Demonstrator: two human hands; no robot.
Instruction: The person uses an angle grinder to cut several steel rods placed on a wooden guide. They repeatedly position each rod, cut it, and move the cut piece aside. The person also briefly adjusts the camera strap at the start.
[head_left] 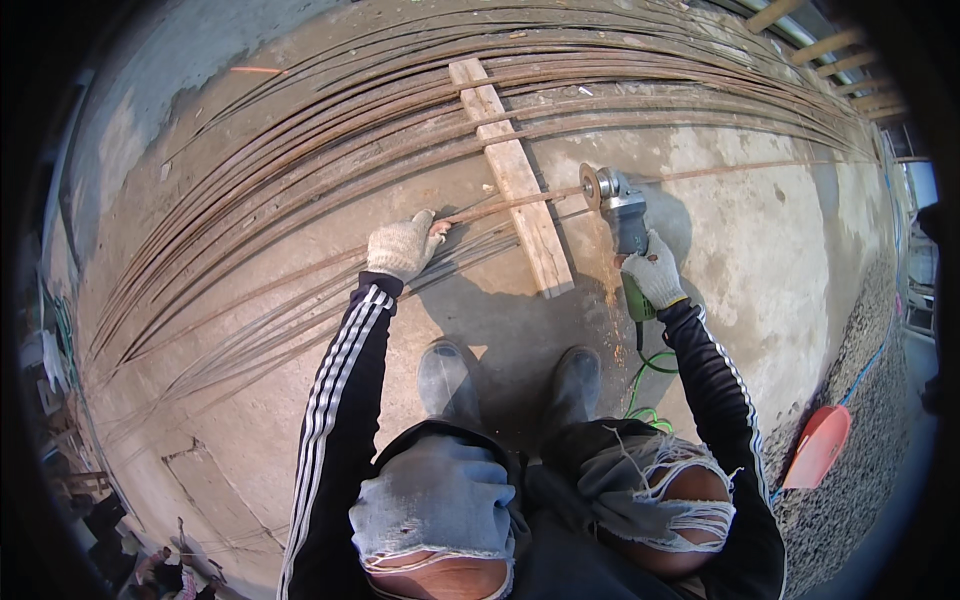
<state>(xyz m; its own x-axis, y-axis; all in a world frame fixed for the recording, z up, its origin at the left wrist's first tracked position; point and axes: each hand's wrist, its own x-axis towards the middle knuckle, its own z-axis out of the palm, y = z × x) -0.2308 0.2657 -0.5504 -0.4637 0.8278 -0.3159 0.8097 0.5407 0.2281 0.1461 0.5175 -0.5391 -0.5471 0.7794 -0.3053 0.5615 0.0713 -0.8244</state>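
My right hand [653,272], in a pale knit glove with bare fingertips, is wrapped round a green and grey angle grinder [627,228]. The disc [591,187] of the grinder meets a thin rusty steel bar [500,206] just right of a wooden plank [520,185]. Orange sparks [613,300] stream down toward my boots. My left hand [402,246], gloved the same way, is closed on that bar left of the plank. The bar lies across the plank. Whether the disc has cut through it cannot be made out.
Many long rusty bars [330,120] lie across the plank's far part. Thinner rods [330,300] fan out at the left. A green cord [650,370] trails from the grinder beside my right boot [577,380]. A red scoop [817,447] lies on gravel [850,520] at the right.
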